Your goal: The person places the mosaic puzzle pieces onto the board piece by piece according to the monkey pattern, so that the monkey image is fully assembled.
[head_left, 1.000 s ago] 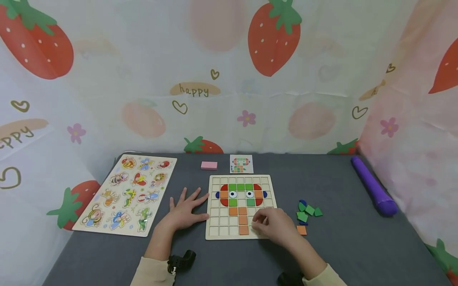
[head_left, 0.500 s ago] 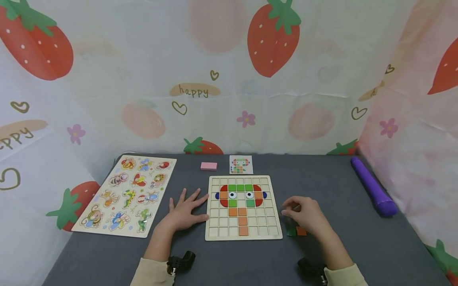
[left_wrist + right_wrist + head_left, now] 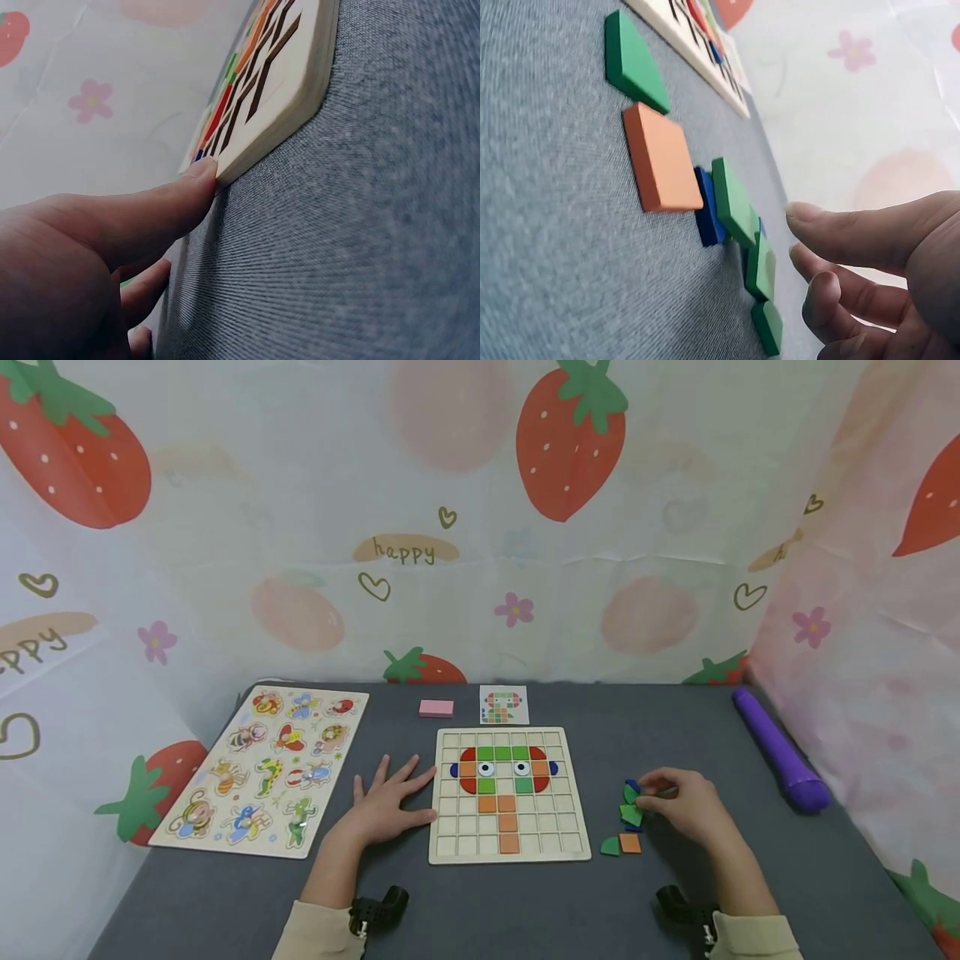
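My left hand (image 3: 386, 810) rests on the dark cloth with fingers spread, thumb and fingertips touching the left edge of the wooden grid board (image 3: 468, 845). The left wrist view shows its thumb (image 3: 161, 206) against the board's rim. A face-like pattern of red, green, orange and blue tiles sits in the grid, with orange squares below it. My right hand (image 3: 686, 806) hovers beside the loose tiles, thumb and fingers apart, holding nothing. Among these are an orange square tile (image 3: 664, 161), a green quarter-round tile (image 3: 634, 64), several other green tiles (image 3: 733, 202) and a blue tile (image 3: 709, 210).
A picture card (image 3: 504, 705) and a pink block (image 3: 437, 708) lie behind the board. To the left is an insect puzzle board (image 3: 270, 768). A purple cylinder (image 3: 780, 752) lies at the right. A strawberry-printed curtain (image 3: 480, 635) closes off the back.
My right hand has moved right from over the grid board to the loose tiles. The green quarter-round tile beside the orange square has come into view. My left hand stays put.
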A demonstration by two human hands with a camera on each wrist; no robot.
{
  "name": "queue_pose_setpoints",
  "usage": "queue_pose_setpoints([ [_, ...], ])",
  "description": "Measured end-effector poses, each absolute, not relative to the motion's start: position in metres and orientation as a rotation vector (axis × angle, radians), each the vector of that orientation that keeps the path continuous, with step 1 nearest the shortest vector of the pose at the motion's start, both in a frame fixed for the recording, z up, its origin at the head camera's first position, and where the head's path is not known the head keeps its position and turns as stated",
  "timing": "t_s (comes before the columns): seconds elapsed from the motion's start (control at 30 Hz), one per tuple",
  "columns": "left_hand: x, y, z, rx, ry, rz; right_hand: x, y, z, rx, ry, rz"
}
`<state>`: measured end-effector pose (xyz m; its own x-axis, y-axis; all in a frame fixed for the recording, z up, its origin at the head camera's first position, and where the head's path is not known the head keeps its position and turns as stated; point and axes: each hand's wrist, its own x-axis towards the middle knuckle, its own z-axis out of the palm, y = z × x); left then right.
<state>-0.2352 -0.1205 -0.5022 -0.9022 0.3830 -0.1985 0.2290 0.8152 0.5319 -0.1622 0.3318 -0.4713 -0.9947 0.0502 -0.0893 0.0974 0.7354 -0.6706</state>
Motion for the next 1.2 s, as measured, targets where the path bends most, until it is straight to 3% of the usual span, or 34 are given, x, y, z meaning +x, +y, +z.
queue_pose_setpoints([
  [0.73,-0.236,-0.119,-0.500,0.462,2.704,0.747,-0.164,0.340,-0.470,0.149,2.881,-1.001],
  [1.2,-0.235,-0.119,-0.500,0.451,2.694,0.741,-0.159,0.309,-0.452,0.094,2.918,-1.074],
])
